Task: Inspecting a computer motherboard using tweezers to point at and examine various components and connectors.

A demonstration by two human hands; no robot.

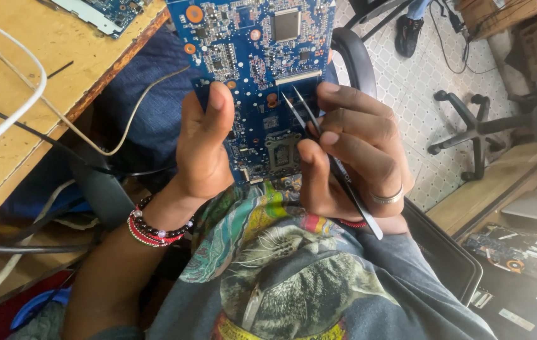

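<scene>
Two bare hands meet close over the person's lap, above a printed shirt [281, 271]: the left hand [202, 148], with beaded bracelets [155, 230] at the wrist, grips the lower left edge of a blue laptop motherboard [259, 69], thumb pressed flat on its face, while the right hand [356, 157], wearing a ring [387, 198], steadies the board's lower right edge and pinches a pair of fine metal tweezers [328, 157], whose tips rest near a connector strip at the middle of the board. The board is held tilted up in the air, between the knees and the desk, touching no surface. It looks light and stiff, a thin rigid plate, but fragile (the face is crowded with small soldered chips, sockets and orange contact pads), so the bare edges and corners seem the safest places to hold, as both hands do now; the tweezers are thin, hard and likely slippery. Room is tight to the left, where the wooden desk [35, 82] edge and trailing white and black cables [10, 119] lie near the left forearm. Farther off, another circuit board [101, 12] lies on the desk, and to the right an open tiled floor [407, 82] holds an office chair base [470, 129].
</scene>
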